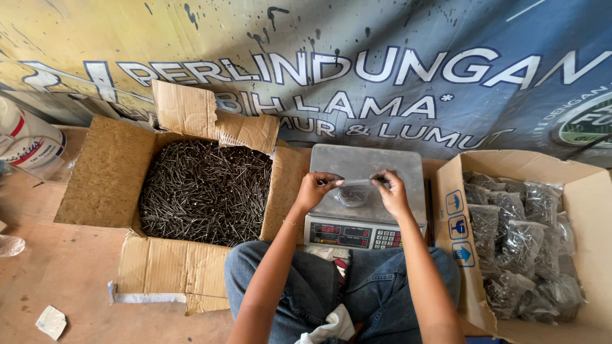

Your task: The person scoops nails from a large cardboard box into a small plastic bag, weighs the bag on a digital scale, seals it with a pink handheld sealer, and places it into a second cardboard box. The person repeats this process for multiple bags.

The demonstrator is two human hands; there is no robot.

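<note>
My left hand (313,189) and my right hand (391,193) both grip the top edge of a small clear plastic bag (354,193) holding some dark nails. The bag hangs just over the grey platform of a digital scale (364,160) whose display and keypad face me. An open cardboard box (105,172) on my left is filled with loose dark nails (205,191).
A second cardboard box (586,210) on my right holds several filled plastic bags of nails (519,245). A printed banner (382,70) hangs behind. A white bucket (25,143) stands at far left. My jeans-clad knees (376,286) sit below the scale on the wooden floor (57,267).
</note>
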